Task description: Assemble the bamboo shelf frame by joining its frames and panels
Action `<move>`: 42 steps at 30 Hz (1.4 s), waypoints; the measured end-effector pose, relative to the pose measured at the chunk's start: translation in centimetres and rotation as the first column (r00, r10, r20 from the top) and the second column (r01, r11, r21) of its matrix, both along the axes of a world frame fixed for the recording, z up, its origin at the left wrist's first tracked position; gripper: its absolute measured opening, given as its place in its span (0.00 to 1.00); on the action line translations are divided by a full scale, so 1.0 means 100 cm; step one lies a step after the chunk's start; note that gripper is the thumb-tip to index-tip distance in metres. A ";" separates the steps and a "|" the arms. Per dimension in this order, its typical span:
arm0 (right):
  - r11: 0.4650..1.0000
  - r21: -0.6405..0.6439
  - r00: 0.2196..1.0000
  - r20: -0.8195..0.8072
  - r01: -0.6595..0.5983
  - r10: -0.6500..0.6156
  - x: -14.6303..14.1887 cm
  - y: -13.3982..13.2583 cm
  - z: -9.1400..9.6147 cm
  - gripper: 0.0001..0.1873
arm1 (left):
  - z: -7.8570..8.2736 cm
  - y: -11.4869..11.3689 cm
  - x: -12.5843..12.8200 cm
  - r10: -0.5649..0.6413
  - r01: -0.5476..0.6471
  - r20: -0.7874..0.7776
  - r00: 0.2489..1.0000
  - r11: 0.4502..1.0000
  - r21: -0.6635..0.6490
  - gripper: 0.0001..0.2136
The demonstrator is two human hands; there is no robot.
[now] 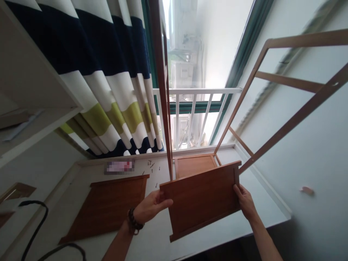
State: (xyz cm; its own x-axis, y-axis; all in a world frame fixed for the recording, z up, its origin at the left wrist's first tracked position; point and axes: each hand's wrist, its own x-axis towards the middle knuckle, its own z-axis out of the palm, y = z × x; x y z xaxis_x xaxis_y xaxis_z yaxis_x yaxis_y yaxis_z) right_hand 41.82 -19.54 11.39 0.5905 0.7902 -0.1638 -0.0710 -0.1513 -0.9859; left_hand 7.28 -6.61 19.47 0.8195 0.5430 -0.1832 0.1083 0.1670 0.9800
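A brown wooden shelf board is held up in front of me between both hands. My left hand, with a bead bracelet on its wrist, grips the board's left edge. My right hand is closed around its right edge. Just behind the board stands a light wooden rack frame, with one upright post on the left and a ladder-like side on the right. A lower shelf sits inside the frame.
A second brown board lies flat on the white table at left, with several small screws scattered behind it. A striped curtain and a railed window stand behind. A black cable loops at lower left.
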 end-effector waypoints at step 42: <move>0.940 0.315 0.762 -0.638 0.129 0.109 0.031 -0.027 -0.002 0.52 | -0.020 0.013 0.131 0.797 -0.783 -0.034 0.603 0.584 -0.216 0.19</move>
State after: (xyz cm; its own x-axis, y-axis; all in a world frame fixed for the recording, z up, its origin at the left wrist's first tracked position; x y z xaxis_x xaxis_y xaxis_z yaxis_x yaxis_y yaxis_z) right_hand 44.91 -22.27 11.19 0.4478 0.8603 -0.2435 -0.6995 0.1674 -0.6948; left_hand 20.42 -5.35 17.50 0.0973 0.9410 -0.3240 -0.2146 0.3377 0.9165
